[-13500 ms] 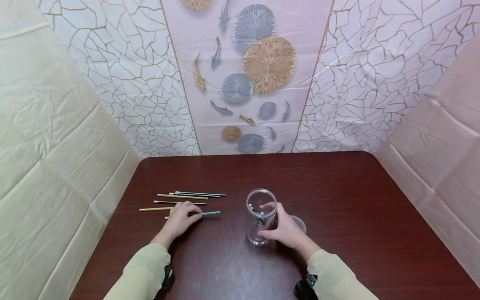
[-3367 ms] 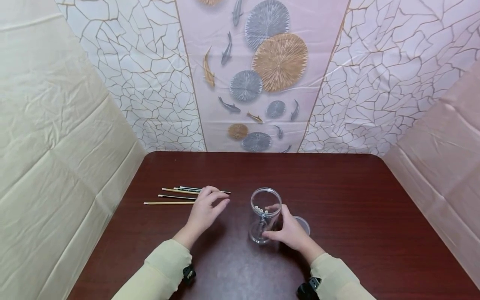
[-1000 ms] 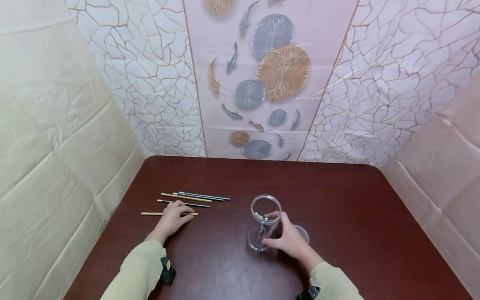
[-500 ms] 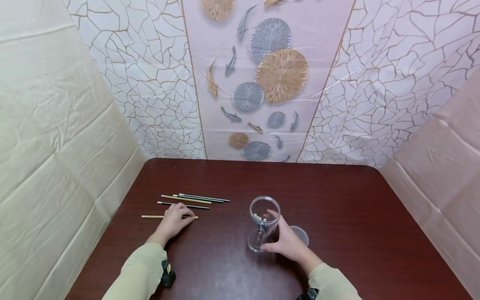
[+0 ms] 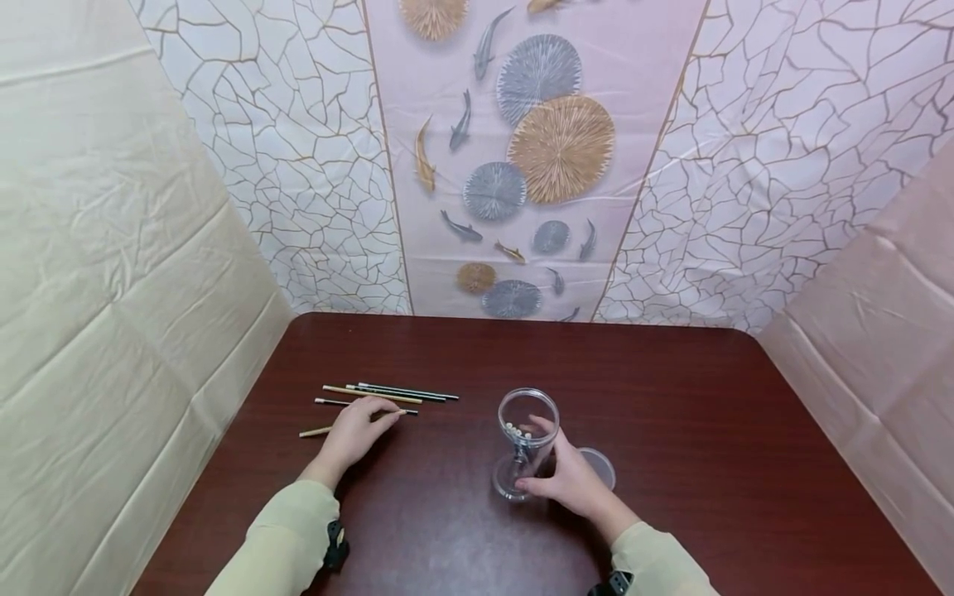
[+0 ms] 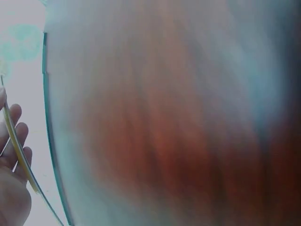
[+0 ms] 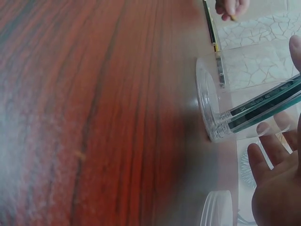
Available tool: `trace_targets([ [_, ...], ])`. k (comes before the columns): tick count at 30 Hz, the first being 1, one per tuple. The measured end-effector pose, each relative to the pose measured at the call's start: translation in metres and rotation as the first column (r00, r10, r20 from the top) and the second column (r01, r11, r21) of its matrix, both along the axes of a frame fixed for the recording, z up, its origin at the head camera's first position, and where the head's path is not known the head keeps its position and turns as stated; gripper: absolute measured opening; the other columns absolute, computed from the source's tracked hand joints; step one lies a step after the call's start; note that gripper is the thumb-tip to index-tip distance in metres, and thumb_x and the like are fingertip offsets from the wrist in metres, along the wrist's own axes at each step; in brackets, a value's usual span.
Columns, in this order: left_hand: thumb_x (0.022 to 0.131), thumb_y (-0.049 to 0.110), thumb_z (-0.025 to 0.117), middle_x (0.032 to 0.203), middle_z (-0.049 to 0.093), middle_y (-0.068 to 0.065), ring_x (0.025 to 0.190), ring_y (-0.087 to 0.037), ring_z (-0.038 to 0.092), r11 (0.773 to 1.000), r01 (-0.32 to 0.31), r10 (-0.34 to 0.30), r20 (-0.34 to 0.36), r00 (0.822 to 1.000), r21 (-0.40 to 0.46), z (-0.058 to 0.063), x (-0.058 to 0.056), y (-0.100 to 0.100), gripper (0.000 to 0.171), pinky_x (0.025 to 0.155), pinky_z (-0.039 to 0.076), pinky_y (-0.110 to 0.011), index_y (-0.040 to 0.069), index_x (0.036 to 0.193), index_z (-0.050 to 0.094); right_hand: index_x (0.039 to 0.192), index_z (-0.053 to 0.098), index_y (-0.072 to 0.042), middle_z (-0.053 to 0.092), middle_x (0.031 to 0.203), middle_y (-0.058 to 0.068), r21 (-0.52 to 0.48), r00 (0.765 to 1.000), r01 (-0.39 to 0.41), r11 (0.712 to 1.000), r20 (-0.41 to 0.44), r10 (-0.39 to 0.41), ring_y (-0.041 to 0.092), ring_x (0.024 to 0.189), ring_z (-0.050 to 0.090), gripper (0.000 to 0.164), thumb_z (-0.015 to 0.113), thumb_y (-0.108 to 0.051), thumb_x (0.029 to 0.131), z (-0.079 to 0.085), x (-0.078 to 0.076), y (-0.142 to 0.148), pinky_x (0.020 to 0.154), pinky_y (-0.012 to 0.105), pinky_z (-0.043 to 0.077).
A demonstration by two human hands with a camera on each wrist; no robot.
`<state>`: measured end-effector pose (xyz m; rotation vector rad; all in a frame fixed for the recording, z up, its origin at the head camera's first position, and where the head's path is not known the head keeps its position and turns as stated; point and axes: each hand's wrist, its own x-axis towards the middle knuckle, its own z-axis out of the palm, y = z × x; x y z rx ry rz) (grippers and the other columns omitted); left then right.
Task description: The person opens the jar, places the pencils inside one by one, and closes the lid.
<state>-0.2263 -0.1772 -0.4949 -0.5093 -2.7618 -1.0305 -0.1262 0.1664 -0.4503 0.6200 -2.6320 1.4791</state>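
Between thumb and fingers, my left hand pinches a yellow pencil; in the left wrist view the pencil runs slantwise across the fingers. A black pencil lies on the table partly behind this hand. My right hand grips a clear plastic jar from its right side, and the jar stands open-topped on the table. Several pencils lean inside it, their white ends showing near the rim. Through the wall, the right wrist view shows dark and teal pencils.
Farther back on the left lie a yellow pencil and dark pencils, side by side. A round clear lid rests on the table just right of the jar, behind my right hand. The dark red table meets a patterned backdrop.
The teal pencil seen earlier on the table is gone from there, and more ends show in the jar. Lately my left hand has taken up the yellow pencil, moving slightly away and right.
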Motion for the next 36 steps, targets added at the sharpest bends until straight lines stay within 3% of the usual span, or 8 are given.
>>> trace_targets([
  [8,0.088,0.019,0.066,0.099,0.066,0.002,0.096,-0.016,0.061,0.979,-0.036,0.039,-0.01,0.999,0.2,0.026,0.004,0.015,0.012,0.082,0.048,-0.038,0.016,0.099,0.069,0.135,0.035,0.002,0.059,0.119,0.012,-0.025,1.0,0.004,1.0,-0.013,-0.004,0.015,0.105,0.057,0.088,0.084,-0.004,0.063,0.001,-0.002,0.001,0.097,0.017,0.03],
  [13,0.089,0.02,0.065,0.098,0.067,0.001,0.09,-0.013,0.06,0.936,-0.041,0.037,0.019,0.999,0.349,0.046,0.007,0.029,0.013,0.077,0.049,-0.033,0.015,0.101,0.067,0.132,0.039,0.003,0.067,0.078,-0.006,-0.007,1.0,0.015,1.0,0.008,-0.015,0.011,0.099,0.058,0.084,0.085,-0.006,0.062,0.002,-0.005,0.001,0.097,0.025,0.033],
  [17,0.088,0.015,0.067,0.098,0.068,-0.006,0.087,-0.01,0.059,0.867,-0.034,0.032,0.013,0.999,0.498,0.064,0.012,0.043,0.013,0.073,0.047,-0.025,0.01,0.1,0.067,0.13,0.037,0.003,0.069,0.091,-0.001,-0.001,1.0,-0.009,1.0,0.022,0.009,0.009,0.09,0.062,0.081,0.084,-0.007,0.065,0.002,-0.005,0.002,0.096,0.024,0.035],
  [20,0.087,0.01,0.068,0.098,0.068,-0.01,0.085,-0.007,0.06,0.821,0.015,0.008,-0.037,0.999,0.57,0.078,0.017,0.053,0.013,0.071,0.047,-0.021,0.006,0.099,0.066,0.131,0.035,0.003,0.068,0.103,0.007,-0.005,0.999,-0.032,0.999,0.04,0.032,0.005,0.077,0.064,0.08,0.082,-0.007,0.067,0.003,-0.005,0.002,0.093,0.021,0.035],
  [24,0.086,0.007,0.068,0.098,0.067,-0.01,0.086,-0.007,0.062,0.794,0.075,-0.038,-0.075,0.996,0.603,0.095,0.021,0.063,0.017,0.074,0.049,-0.023,0.005,0.102,0.065,0.132,0.033,0.003,0.07,0.093,0.006,0.006,0.998,-0.026,1.0,0.055,0.025,0.004,0.075,0.063,0.081,0.082,-0.009,0.068,0.003,-0.004,0.002,0.091,0.023,0.037],
  [32,0.085,0.004,0.068,0.091,0.066,-0.005,0.083,-0.008,0.064,0.774,0.087,-0.056,-0.069,0.996,0.627,0.113,0.03,0.07,0.024,0.073,0.049,-0.02,0.004,0.109,0.067,0.13,0.035,0.002,0.06,0.121,0.011,0.01,0.998,-0.028,1.0,0.049,0.028,0.0,0.071,0.061,0.078,0.082,-0.009,0.068,0.0,-0.004,0.0,0.09,0.025,0.039],
  [33,0.084,0.003,0.068,0.089,0.066,-0.003,0.082,-0.009,0.064,0.76,0.09,-0.061,-0.068,0.996,0.643,0.115,0.032,0.071,0.023,0.072,0.05,-0.02,0.002,0.108,0.067,0.13,0.035,0.003,0.061,0.119,0.011,0.004,0.998,-0.03,1.0,0.052,0.03,0.0,0.07,0.061,0.079,0.082,-0.008,0.068,-0.001,-0.003,0.0,0.09,0.024,0.039],
  [36,0.084,-0.002,0.067,0.088,0.067,0.001,0.083,-0.011,0.065,0.684,0.122,-0.098,-0.075,0.992,0.72,0.123,0.036,0.074,0.021,0.074,0.051,-0.024,-0.005,0.104,0.063,0.13,0.034,0.004,0.065,0.111,0.011,-0.015,0.998,-0.034,0.999,0.059,0.035,0.001,0.069,0.062,0.079,0.082,-0.006,0.068,-0.002,-0.003,0.0,0.09,0.022,0.039],
])
